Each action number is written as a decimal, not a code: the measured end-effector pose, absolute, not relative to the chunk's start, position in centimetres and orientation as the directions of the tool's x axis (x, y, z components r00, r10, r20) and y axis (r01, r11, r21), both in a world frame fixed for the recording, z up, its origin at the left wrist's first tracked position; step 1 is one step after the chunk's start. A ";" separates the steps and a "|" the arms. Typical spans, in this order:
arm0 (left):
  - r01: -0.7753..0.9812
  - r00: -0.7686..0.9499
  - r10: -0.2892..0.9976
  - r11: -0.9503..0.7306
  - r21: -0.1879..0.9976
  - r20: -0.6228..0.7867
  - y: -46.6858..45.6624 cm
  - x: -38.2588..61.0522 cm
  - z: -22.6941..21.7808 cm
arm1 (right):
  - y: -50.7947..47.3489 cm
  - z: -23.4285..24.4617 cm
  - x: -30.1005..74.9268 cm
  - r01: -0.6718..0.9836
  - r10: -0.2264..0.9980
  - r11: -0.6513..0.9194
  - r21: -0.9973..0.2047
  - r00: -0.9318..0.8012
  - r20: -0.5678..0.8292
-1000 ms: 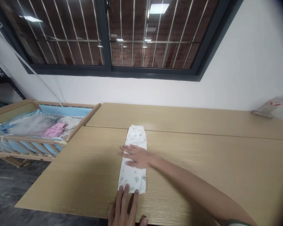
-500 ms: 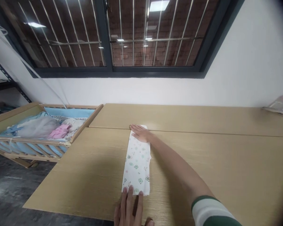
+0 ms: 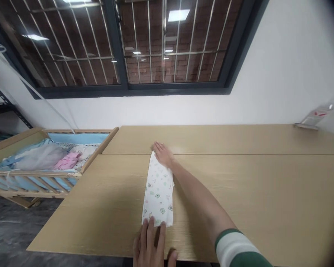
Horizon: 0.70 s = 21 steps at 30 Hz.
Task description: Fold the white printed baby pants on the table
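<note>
1. We have the patterned white cloth [image 3: 158,189] lying flat on the desk [image 3: 239,196], its length running away from us.
2. Our right hand [image 3: 161,152] lies over the cloth's far end, near the desk's seam [image 3: 239,154]; its grip is released, palm down.
3. Our left hand [image 3: 149,246] touches the near edge with spread fingers, its grip released too.
4. Beside the desk, we see a wooden crib [image 3: 99,150] holding pink fabric [image 3: 68,160].

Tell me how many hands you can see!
2: the left hand is at the near end of the patterned cloth, and the right hand is over its far end. I see no others.
</note>
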<state>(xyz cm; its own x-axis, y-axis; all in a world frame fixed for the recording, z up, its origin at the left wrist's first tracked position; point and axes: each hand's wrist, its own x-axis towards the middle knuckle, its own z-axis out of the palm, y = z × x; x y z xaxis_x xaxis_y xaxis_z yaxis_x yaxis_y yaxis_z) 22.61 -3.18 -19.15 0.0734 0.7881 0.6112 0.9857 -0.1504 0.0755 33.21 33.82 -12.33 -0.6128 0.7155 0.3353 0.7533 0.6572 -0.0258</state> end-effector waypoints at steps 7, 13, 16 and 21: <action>0.930 0.237 0.792 -0.352 0.104 0.563 -1.3 18.1 -17.1 | 24.3 -10.2 36.3 0.698 0.709 0.672 -0.247 -0.511 0.486; 0.778 0.373 0.696 -0.595 0.202 0.614 1.3 14.8 -14.1 | 12.4 -7.7 39.8 0.434 0.645 0.724 -0.537 -0.702 0.302; 0.702 0.487 0.636 -0.693 0.165 0.599 0.8 14.6 -13.2 | 6.8 -7.2 40.8 0.426 0.607 0.720 -0.548 -0.770 0.199; 0.589 0.593 0.478 -0.806 0.056 0.648 -1.1 14.4 -12.6 | 1.0 -9.3 42.1 0.478 0.589 0.799 -0.364 -0.744 0.316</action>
